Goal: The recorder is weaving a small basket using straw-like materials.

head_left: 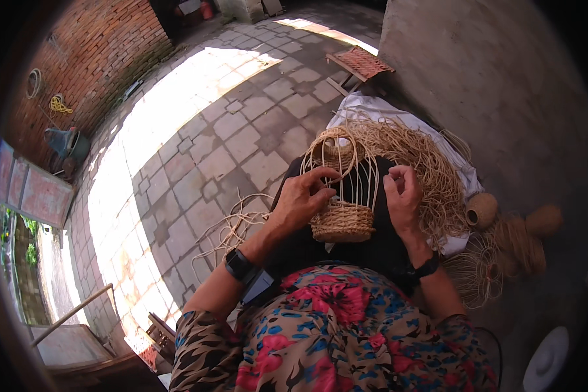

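Note:
On my lap rests a partly woven basket [342, 223]. Its near end is a dense straw-coloured band, thin stakes stand apart in the middle, and a hoop with tighter weaving shows at the far end. My left hand [305, 196] is closed on the stakes at the basket's left side, thumb and fingertips reaching between them. To the right, apart from the basket, my right hand [404, 196] is raised with its thumb and fingers pinched together. Whether a thin strand runs from that pinch is too fine to see.
A heap of loose straw-coloured strands [431, 176] lies on a white sheet [465, 171] to the right. Beside it are a small round woven basket [481, 210] and an open stake frame [472, 274]. A slatted stool [360, 63] stands ahead near the wall; loose strands [232, 225] lie left.

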Tool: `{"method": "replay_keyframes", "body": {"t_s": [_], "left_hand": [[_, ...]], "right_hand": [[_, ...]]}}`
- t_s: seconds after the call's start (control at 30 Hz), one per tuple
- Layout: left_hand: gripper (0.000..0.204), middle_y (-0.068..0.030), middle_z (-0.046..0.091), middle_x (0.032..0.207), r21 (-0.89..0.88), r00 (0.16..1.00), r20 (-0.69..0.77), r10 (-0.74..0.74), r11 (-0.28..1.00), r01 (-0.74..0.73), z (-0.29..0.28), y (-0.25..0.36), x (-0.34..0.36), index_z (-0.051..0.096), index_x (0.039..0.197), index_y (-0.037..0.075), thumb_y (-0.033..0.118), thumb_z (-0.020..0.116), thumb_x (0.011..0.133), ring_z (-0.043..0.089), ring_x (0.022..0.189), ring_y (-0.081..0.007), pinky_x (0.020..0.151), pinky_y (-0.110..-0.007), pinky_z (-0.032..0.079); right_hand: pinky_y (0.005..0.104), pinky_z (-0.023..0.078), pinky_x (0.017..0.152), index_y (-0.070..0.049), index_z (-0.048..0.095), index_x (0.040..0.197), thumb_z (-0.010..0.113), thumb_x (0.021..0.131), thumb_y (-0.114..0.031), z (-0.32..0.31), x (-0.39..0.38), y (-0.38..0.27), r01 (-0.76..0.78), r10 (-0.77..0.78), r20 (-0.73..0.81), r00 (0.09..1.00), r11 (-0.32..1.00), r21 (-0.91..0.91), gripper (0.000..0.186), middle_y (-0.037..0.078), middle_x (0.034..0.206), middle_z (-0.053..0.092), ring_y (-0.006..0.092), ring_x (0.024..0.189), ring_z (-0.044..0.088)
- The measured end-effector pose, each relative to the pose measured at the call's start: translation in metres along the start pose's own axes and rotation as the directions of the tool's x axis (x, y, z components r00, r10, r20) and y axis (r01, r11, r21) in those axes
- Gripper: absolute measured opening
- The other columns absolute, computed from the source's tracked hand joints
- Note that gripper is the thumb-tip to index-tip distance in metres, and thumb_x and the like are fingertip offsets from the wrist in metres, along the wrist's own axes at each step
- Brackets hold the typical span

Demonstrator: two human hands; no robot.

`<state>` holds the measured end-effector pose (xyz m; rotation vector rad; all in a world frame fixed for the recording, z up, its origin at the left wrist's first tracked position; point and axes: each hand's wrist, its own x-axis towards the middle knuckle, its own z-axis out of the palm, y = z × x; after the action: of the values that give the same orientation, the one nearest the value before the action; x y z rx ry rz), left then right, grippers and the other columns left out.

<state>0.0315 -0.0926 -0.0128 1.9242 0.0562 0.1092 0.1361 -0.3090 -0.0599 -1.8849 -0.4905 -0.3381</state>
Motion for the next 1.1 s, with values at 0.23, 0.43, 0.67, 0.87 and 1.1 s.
{"method": "replay_keyframes", "body": {"t_s": [0.23,0.43,0.67,0.87,1.1], "left_hand": [[0.031,-0.0002,0.06,0.074,-0.352,0.941,-0.323,-0.097,0.936,-0.024,0.021,-0.005,-0.01,0.06,0.113,0.009,0.004,0.064,0.083,0.054,0.062,-0.0095,0.056,-0.023,0.044],[0.034,0.0002,0.056,0.079,-0.911,0.976,0.121,-0.181,0.37,0.182,-0.019,-0.027,-0.042,0.049,0.123,0.011,0.014,0.062,0.092,0.044,0.06,-0.0053,0.05,-0.019,0.034],[0.02,-0.0004,0.062,0.084,-0.399,0.958,-0.031,-0.287,0.882,0.251,-0.067,-0.062,-0.07,0.062,0.108,0.004,0.018,0.061,0.094,0.058,0.073,-0.0075,0.063,-0.022,0.048],[0.016,-0.0017,0.064,0.083,-0.547,0.953,-0.049,-0.298,0.807,0.224,-0.057,-0.043,-0.026,0.065,0.101,0.002,0.016,0.063,0.093,0.061,0.073,-0.0083,0.066,-0.022,0.051],[0.018,-0.0044,0.066,0.077,-0.146,0.988,-0.038,-0.153,0.978,0.146,-0.01,-0.021,0.016,0.066,0.101,0.004,0.016,0.066,0.088,0.064,0.066,-0.0126,0.06,-0.029,0.051]], "right_hand": [[0.0416,0.049,0.066,-0.007,0.052,0.103,0.065,0.073,-0.006,0.026,0.016,-0.048,0.184,-0.135,0.288,0.948,0.971,-0.152,0.033,0.012,0.089,0.056,0.0304,0.074,0.061],[0.0427,0.049,0.067,-0.006,0.052,0.104,0.06,0.071,-0.001,0.021,0.0,-0.044,0.23,-0.187,0.267,0.945,0.963,-0.14,0.034,0.013,0.093,0.057,0.0328,0.076,0.062],[0.0422,0.049,0.065,-0.006,0.051,0.101,0.061,0.072,0.002,0.02,-0.003,-0.035,0.275,-0.237,0.25,0.939,0.953,-0.127,0.032,0.013,0.092,0.055,0.0342,0.077,0.061],[0.0425,0.048,0.064,-0.004,0.052,0.099,0.06,0.073,0.003,0.018,-0.006,-0.034,0.259,-0.229,0.246,0.942,0.961,-0.1,0.028,0.013,0.091,0.054,0.0356,0.076,0.06],[0.0365,0.044,0.056,-0.004,0.052,0.097,0.058,0.074,0.005,0.013,-0.011,-0.021,0.167,-0.139,0.257,0.956,0.982,-0.089,0.026,0.011,0.088,0.051,0.0235,0.059,0.053]]}}
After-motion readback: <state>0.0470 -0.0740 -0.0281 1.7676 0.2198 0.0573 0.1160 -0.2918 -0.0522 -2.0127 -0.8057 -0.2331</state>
